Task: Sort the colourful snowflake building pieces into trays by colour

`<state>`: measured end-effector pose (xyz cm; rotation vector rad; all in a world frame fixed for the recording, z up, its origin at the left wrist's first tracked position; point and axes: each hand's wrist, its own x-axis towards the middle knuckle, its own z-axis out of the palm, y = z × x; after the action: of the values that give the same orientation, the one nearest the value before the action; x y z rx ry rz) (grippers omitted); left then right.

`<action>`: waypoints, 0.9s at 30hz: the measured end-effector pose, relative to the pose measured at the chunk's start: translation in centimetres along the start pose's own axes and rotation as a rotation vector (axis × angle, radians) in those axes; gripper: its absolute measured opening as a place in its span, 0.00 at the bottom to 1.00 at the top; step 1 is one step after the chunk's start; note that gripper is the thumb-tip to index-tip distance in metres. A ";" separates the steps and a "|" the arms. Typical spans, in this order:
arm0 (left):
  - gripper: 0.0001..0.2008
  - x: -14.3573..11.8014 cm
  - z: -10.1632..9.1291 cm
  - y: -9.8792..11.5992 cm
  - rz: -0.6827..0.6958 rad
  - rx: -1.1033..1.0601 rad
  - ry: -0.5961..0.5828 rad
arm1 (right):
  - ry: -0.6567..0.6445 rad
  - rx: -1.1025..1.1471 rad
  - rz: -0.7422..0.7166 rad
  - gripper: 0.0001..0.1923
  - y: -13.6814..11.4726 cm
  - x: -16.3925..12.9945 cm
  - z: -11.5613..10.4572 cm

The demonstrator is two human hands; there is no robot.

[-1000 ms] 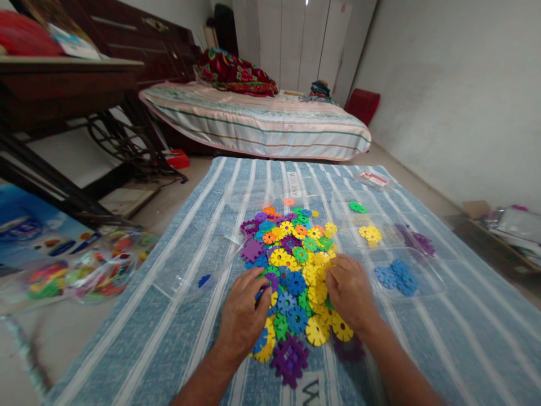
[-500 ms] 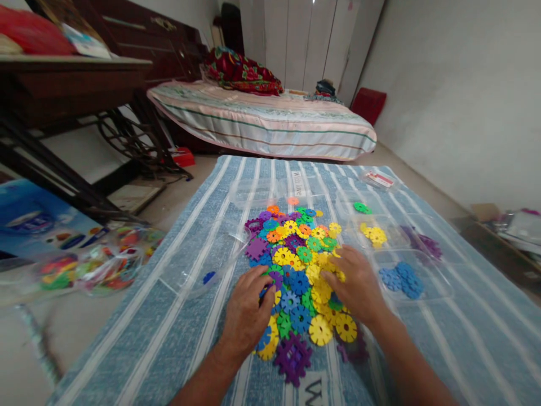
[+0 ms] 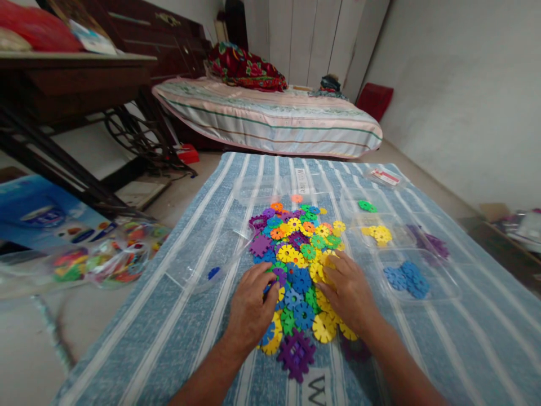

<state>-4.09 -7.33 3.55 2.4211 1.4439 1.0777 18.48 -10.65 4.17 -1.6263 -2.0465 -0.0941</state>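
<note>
- A clear tray [image 3: 198,265] sits toward the left edge of the striped blue cloth [image 3: 169,338], with 1 blue piece inside.
- The left hand [image 3: 250,309] lies palm down on the pile's left side, fingers curled onto the pieces; whether it pinches any cannot be told.
- The pile of flat, toothed plastic discs [image 3: 302,265], yellow, blue, green, purple and orange, lies mid-cloth, its long axis running from near edge to far edge.
- The right hand [image 3: 347,293] rests on yellow discs, fingers bent; its hold cannot be told.
- Clear trays [image 3: 439,282] near the right edge hold sorted blue, yellow, green and purple pieces.
</note>
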 end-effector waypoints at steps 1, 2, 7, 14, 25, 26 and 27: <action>0.06 0.0 0.0 0.0 -0.002 -0.001 -0.003 | 0.018 0.012 -0.007 0.06 0.0 -0.1 0.1; 0.06 0.0 0.0 0.0 -0.005 -0.005 -0.007 | 0.037 0.025 -0.013 0.06 0.0 -0.2 0.1; 0.06 -0.1 0.1 -0.1 -0.020 -0.021 -0.010 | 0.094 0.100 -0.044 0.07 0.6 -0.1 0.1; 0.07 0.1 -0.2 0.3 -0.021 -0.024 -0.020 | 0.446 -0.173 0.172 0.11 5.7 3.0 -3.7; 0.06 0.1 -0.3 0.3 -0.051 -0.043 -0.022 | 0.225 0.109 -0.036 0.07 -2.0 1.6 0.4; 0.06 0.1 -0.3 0.3 -0.046 -0.041 -0.015 | 0.208 0.114 -0.022 0.07 -2.8 1.7 0.7; 0.06 0.1 -0.3 0.3 -0.039 -0.041 -0.009 | 0.191 0.107 -0.001 0.07 -3.4 1.9 1.0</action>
<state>-4.03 -7.49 3.96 2.3572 1.4456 1.0761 14.69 -9.57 5.04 -1.4917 -1.8753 -0.1323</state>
